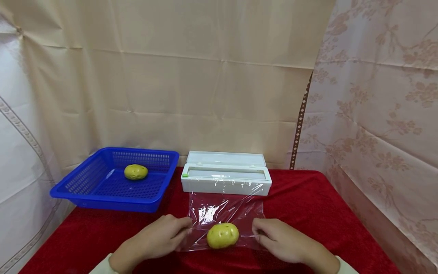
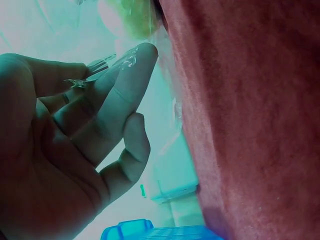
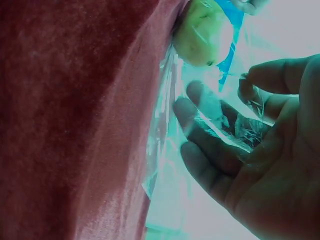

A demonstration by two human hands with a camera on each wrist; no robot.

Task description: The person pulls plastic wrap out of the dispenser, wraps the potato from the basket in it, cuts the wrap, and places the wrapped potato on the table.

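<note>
A yellow potato [image 1: 222, 235] lies on a sheet of clear plastic wrap [image 1: 208, 215] that runs back to a white wrap dispenser [image 1: 226, 186] with its lid raised. On the potato's left, my left hand [image 1: 161, 236] pinches the wrap's edge between thumb and index finger; the left wrist view shows bunched film at the fingertips [image 2: 142, 55]. To the right of the potato, my right hand [image 1: 287, 239] pinches the film's other side, and crumpled wrap lies over its fingers [image 3: 195, 117] in the right wrist view. Neither hand touches the potato.
A blue plastic basket [image 1: 161, 186] stands at the back left, with another potato [image 1: 135, 172] inside. Red cloth [image 1: 301, 198] covers the table. Beige curtain [image 1: 164, 95] hangs behind it, and a flowered curtain [image 1: 386, 114] is along the right side.
</note>
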